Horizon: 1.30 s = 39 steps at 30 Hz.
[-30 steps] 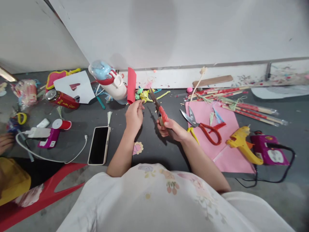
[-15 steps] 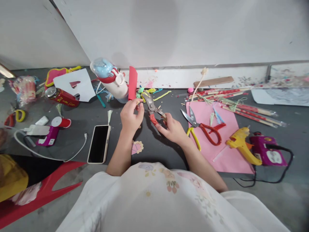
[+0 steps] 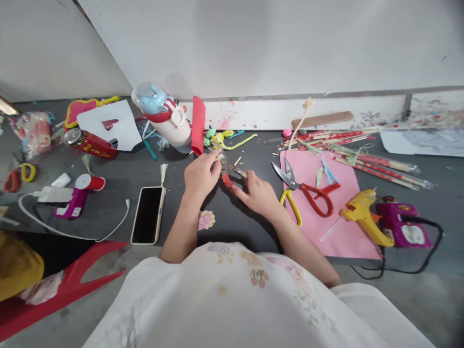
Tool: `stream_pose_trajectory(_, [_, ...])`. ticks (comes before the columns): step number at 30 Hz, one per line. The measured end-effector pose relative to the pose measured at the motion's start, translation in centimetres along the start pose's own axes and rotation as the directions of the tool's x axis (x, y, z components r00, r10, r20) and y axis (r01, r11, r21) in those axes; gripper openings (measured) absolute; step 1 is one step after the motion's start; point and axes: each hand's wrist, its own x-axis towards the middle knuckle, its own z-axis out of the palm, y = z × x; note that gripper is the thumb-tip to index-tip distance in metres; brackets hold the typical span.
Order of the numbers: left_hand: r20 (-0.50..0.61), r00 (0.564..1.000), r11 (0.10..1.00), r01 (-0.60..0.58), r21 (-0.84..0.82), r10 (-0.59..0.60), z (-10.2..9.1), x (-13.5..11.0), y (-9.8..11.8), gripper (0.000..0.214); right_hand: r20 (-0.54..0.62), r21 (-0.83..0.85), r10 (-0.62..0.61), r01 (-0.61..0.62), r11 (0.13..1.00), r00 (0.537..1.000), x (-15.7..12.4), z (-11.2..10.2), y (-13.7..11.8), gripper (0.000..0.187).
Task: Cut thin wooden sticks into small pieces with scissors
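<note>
Sitting in the right fingers [image 3: 239, 193], pliers [image 3: 227, 181] point toward the left hand [image 3: 200, 176].

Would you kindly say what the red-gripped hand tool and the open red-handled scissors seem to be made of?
Red-gripped hand tool: probably dull metal, judging by its grey-brown pivot area; the red covering could be plastic or rubber.
Open red-handled scissors: metal blades, given their silvery shine; smooth, glossy handles, likely plastic.
</note>
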Motion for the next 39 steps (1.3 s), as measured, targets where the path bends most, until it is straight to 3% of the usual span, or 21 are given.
stream_pose_trajectory(3, [0.022, 1.0, 0.998, 0.006, -0.057, -0.005, 0.0, 0.0, 0.1, 0.035, 0.016, -0.003, 0.008, -0.008, 1.0, 1.0, 0.0, 0.0, 0.0, 0.046])
stream_pose_trajectory(9, [-0.089, 0.995, 0.997, 0.037, -0.073, -0.043, 0.0, 0.0, -0.1, 0.032, 0.019, 0.037, 0.033, -0.034, 0.999, 0.999, 0.2, 0.2, 0.2, 0.047])
stream_pose_trajectory(17, [-0.103, 0.991, 0.988, 0.072, -0.133, -0.086, -0.3, 0.0, 0.3, 0.016, 0.114, 0.339, 0.118, -0.15, 0.929, 0.986, 0.8, -0.3, 1.0, 0.045])
stream_pose_trajectory(21, [-0.016, 0.99, 0.954, 0.129, -0.271, -0.138, -0.6, 0.2, 0.0, 0.022, 0.132, 0.499, 0.101, -0.154, 0.853, 0.986, 1.1, -0.2, 1.6, 0.039])
stream_pose_trajectory(25, [0.243, 0.957, 0.851, 0.259, -0.456, -0.161, -0.5, 0.3, -0.3, 0.036, 0.115, 0.635, 0.088, -0.141, 0.76, 0.99, 1.2, 0.2, 1.8, 0.026])
stream_pose_trajectory(28, [0.397, 0.913, 0.778, 0.318, -0.541, -0.096, 0.1, 0.1, 0.4, 0.043, 0.075, 0.641, 0.114, -0.135, 0.756, 0.991, 1.2, 0.4, 1.8, 0.025])
stream_pose_trajectory(33, [0.383, 0.922, 0.791, 0.273, -0.548, -0.053, 1.2, -0.5, 2.2, 0.036, 0.012, 0.56, 0.09, -0.082, 0.825, 0.996, 1.0, 0.7, 1.6, 0.034])
stream_pose_trajectory(39, [0.344, 0.929, 0.77, 0.319, -0.553, -0.137, 1.7, -0.7, 2.0, 0.031, 0.036, 0.591, 0.071, -0.079, 0.803, 0.997, 1.2, 1.0, 1.9, 0.027])
